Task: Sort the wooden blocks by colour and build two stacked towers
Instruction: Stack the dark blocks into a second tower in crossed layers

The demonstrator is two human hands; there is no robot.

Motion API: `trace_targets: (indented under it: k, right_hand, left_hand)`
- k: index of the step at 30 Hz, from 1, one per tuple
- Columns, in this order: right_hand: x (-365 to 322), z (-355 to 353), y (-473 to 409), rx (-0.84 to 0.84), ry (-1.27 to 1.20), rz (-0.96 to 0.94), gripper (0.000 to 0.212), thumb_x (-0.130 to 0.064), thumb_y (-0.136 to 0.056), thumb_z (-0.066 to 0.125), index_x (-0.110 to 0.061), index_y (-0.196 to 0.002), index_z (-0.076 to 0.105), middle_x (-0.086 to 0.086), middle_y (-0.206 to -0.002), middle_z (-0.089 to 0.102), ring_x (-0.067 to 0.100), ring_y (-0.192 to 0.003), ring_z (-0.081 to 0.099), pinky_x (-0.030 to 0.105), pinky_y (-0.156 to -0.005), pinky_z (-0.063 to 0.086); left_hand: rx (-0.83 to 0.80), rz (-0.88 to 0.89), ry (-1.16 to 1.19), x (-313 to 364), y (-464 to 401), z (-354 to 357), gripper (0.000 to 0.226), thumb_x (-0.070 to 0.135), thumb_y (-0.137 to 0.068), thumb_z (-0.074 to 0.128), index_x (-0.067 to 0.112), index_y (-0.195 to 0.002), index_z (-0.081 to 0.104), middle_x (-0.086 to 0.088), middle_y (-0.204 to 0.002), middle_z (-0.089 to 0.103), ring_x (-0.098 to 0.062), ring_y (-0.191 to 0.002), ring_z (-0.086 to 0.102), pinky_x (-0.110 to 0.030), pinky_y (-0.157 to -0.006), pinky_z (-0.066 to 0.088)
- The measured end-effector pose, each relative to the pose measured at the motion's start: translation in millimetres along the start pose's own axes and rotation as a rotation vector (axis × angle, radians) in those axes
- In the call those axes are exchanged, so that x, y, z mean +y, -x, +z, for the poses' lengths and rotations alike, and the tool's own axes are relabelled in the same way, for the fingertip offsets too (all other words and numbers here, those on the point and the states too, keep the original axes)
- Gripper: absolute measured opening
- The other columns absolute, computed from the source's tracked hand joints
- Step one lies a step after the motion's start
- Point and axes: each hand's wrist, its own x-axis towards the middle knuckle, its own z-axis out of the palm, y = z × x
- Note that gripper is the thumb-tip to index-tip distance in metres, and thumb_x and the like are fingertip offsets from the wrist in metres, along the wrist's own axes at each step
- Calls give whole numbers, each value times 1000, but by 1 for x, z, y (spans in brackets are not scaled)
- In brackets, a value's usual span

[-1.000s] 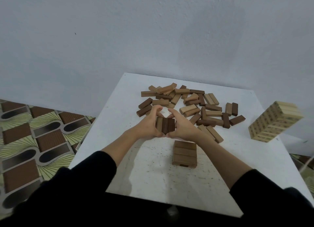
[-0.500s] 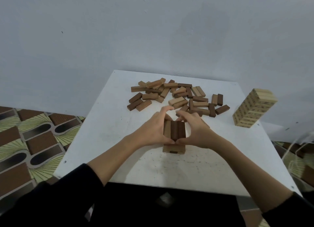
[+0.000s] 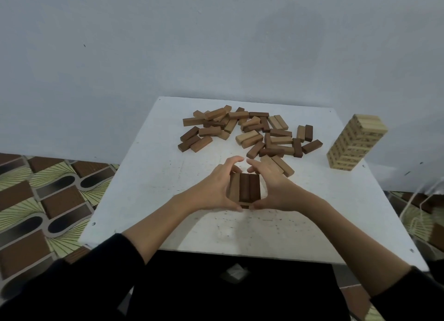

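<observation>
Because each piece is a small, stiff, light wooden bar with smooth faces, the set of three should slide apart unless squeezed from both long sides, and that is how it is taken: the left hand (image 3: 211, 191) cups the brown layer (image 3: 245, 186) on its left, the right hand (image 3: 276, 188) on its right, each grip clasping it over the low brown stack on the bench (image 3: 144, 176). Farther back lie loose blocks (image 3: 249, 133); at right stands a pale tower (image 3: 355, 141).

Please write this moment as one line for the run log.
brown stack: low, started | left hand, right hand: cupping its top layer | pale tower: standing | loose blocks: unsorted
</observation>
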Motion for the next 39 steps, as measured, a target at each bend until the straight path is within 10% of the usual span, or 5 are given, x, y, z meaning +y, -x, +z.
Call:
trace_targets:
  k: [31, 39]
  right_hand:
    - [-5, 14, -4, 89, -64, -12, 102, -25, -68, 83, -14, -146, 18, 0, -122, 41, 8, -106, 30, 28, -98, 35]
    - [4, 24, 11, 132, -156, 94, 116, -39, -69, 80, -14, -149, -1, 1, -154, 10, 19, -141, 9, 36, -113, 16]
  left_hand:
    - [54, -62, 169, -5, -5, 12, 114, 4, -63, 84, 28, -143, 7, 3, -116, 37, -13, -102, 49, -10, -69, 50]
    - [90, -112, 165, -14, 8, 23, 118, 28, -67, 85, 26, -149, 0, 8, -150, 19, -12, -136, 24, -35, -109, 36]
